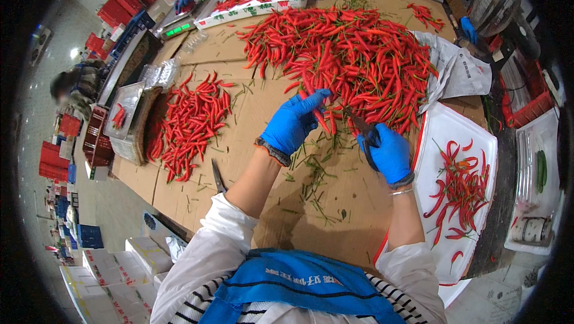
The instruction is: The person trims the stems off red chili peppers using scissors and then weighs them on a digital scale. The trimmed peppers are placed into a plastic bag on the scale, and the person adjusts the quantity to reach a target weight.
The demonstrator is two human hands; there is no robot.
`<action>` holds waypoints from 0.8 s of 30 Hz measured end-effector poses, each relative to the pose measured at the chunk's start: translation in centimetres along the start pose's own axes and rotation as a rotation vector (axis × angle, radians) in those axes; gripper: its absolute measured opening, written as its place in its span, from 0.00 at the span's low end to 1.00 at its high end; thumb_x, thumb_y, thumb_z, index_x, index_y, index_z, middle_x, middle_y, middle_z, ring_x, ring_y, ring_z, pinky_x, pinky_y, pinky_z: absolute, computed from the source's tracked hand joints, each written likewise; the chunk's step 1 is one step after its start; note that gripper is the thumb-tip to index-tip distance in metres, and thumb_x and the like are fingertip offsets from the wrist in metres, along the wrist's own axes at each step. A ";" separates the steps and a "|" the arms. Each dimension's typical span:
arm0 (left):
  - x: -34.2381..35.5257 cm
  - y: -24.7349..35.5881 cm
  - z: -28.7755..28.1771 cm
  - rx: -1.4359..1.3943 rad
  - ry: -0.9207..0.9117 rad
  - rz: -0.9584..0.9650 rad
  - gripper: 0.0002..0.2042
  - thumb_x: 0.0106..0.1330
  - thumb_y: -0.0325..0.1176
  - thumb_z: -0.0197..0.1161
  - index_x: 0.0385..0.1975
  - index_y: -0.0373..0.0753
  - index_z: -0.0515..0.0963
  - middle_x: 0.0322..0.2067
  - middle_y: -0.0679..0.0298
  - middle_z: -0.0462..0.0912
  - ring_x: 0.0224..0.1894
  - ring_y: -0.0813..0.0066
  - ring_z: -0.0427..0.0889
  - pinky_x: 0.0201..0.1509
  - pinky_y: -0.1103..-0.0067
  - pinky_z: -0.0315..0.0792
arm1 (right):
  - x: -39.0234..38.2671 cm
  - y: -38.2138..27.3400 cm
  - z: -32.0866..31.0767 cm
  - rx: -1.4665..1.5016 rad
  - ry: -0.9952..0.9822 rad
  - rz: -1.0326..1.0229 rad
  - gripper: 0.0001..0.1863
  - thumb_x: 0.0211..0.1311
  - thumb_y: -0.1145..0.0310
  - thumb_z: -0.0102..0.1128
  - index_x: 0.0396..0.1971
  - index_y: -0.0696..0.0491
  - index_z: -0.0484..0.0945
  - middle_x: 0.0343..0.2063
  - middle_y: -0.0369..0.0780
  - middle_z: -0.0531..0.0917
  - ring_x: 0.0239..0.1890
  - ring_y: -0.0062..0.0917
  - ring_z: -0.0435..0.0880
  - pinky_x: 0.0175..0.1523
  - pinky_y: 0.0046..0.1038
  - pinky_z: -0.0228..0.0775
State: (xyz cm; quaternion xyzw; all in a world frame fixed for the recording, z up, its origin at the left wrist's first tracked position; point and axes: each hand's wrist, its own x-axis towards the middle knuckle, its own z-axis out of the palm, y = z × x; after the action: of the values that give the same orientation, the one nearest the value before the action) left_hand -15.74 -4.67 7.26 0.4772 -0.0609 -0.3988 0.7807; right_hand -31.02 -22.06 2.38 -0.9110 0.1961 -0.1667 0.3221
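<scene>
One left grip (pixel 291 124) pinching red chillies (pixel 323 121), one right grip (pixel 390 152) holding one pair of scissors (pixel 360 124)

Slender red chilies (pixel 323 122), held, dark scissors (pixel 361 125) near

Smooth, glossy skins on the red chilies (pixel 359 55). Thin, rubber-like blue covering, softly wrinkled, on left hand (pixel 290 124) and right hand (pixel 388 153). Dull, dark metal for the scissors (pixel 361 124). Matt brown cardboard (pixel 245 121) underneath, papery, creased at seams. Smooth white tray (pixel 442 127), foam or plastic, hard to tell. Crumpled, paper-like printed sheet (pixel 457 72). Clear, shiny plastic boxes (pixel 160 74). Matt cloth apron (pixel 275 273), blue.
</scene>
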 end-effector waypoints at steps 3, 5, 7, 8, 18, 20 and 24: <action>-0.1 0.1 0.0 -0.115 -0.016 -0.026 0.14 0.64 0.35 0.61 0.47 0.38 0.77 0.30 0.68 0.78 0.33 0.78 0.75 0.37 0.82 0.71 | 0.1 -0.3 -0.1 -0.095 0.043 -0.108 0.18 0.49 0.54 0.67 0.27 0.53 0.73 0.20 0.44 0.78 0.26 0.43 0.79 0.28 0.39 0.68; -0.2 -0.2 0.2 -0.104 -0.010 -0.034 0.14 0.64 0.37 0.61 0.46 0.39 0.77 0.31 0.68 0.78 0.33 0.80 0.75 0.35 0.83 0.69 | 0.2 -0.6 -0.3 -0.089 0.042 -0.125 0.18 0.48 0.54 0.67 0.26 0.53 0.73 0.20 0.44 0.78 0.26 0.43 0.78 0.28 0.40 0.68; -0.4 -0.5 0.5 -0.034 0.010 -0.040 0.13 0.63 0.40 0.62 0.43 0.42 0.78 0.32 0.70 0.79 0.31 0.83 0.75 0.31 0.85 0.65 | 0.2 -0.7 -0.3 -0.071 0.049 -0.135 0.18 0.47 0.54 0.67 0.26 0.52 0.73 0.19 0.44 0.77 0.26 0.43 0.78 0.28 0.41 0.68; -0.3 -0.7 0.4 -0.035 -0.012 -0.059 0.13 0.63 0.41 0.62 0.42 0.42 0.78 0.32 0.70 0.79 0.31 0.83 0.75 0.30 0.85 0.65 | 0.2 -0.9 -0.3 -0.056 0.057 -0.138 0.18 0.47 0.53 0.67 0.25 0.52 0.73 0.19 0.44 0.77 0.26 0.43 0.78 0.28 0.41 0.68; 0.8 -0.4 -3.9 -0.066 0.014 0.036 0.11 0.66 0.41 0.58 0.41 0.42 0.76 0.30 0.68 0.79 0.29 0.82 0.75 0.29 0.86 0.64 | -0.1 -0.3 0.0 0.058 0.029 0.014 0.19 0.50 0.52 0.67 0.23 0.53 0.73 0.16 0.41 0.78 0.22 0.41 0.80 0.26 0.35 0.68; 2.6 1.3 -13.2 -0.311 -0.199 0.234 0.10 0.67 0.39 0.56 0.42 0.42 0.76 0.34 0.67 0.80 0.31 0.79 0.76 0.33 0.87 0.68 | 0.0 0.3 0.3 0.057 0.118 0.014 0.19 0.50 0.52 0.67 0.23 0.53 0.73 0.17 0.41 0.79 0.22 0.39 0.80 0.25 0.34 0.68; 0.7 4.3 -14.5 -2.487 -0.390 -0.690 0.10 0.69 0.36 0.52 0.43 0.42 0.76 0.38 0.65 0.80 0.35 0.74 0.78 0.42 0.82 0.73 | 0.1 0.8 0.8 0.061 0.237 0.051 0.19 0.50 0.53 0.68 0.24 0.53 0.74 0.18 0.41 0.80 0.22 0.38 0.80 0.26 0.33 0.68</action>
State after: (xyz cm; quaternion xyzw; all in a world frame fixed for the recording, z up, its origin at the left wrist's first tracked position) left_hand -5.98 5.89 2.69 -0.6345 0.3597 -0.4286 0.5332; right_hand -30.81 -22.30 1.27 -0.8695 0.2508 -0.2708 0.3284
